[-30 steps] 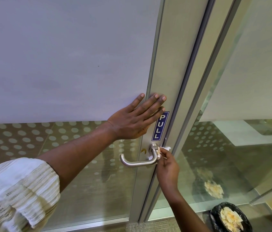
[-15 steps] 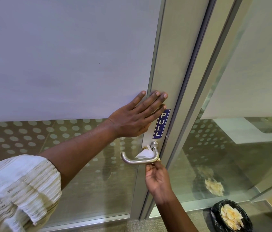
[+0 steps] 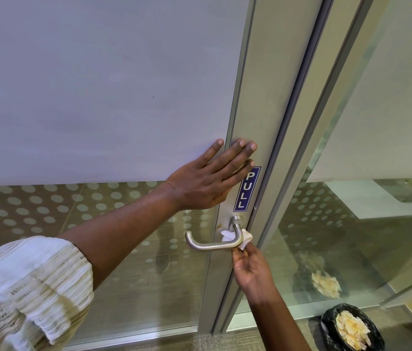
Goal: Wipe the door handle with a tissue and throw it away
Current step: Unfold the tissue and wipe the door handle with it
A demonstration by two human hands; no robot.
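Note:
A brushed-metal lever door handle (image 3: 210, 244) juts from the grey door frame under a blue PULL sticker (image 3: 247, 189). A crumpled white tissue (image 3: 245, 238) is wrapped around the bend of the handle near its neck, showing on both sides of it. My right hand (image 3: 251, 268) reaches up from below and pinches the tissue's lower end with its fingertips. My left hand (image 3: 211, 177) lies flat on the door above the handle, fingers spread, holding nothing.
A black-lined waste bin (image 3: 352, 328) with several crumpled tissues stands on the floor at the lower right. Its reflection (image 3: 325, 283) shows in the glass side panel. The door has frosted glass above and a dotted clear band (image 3: 48, 211) below.
The tissue has shifted from the inner side of the handle's bend to its right side, and my right hand has moved slightly right with it. My left hand has stayed pressed on the door.

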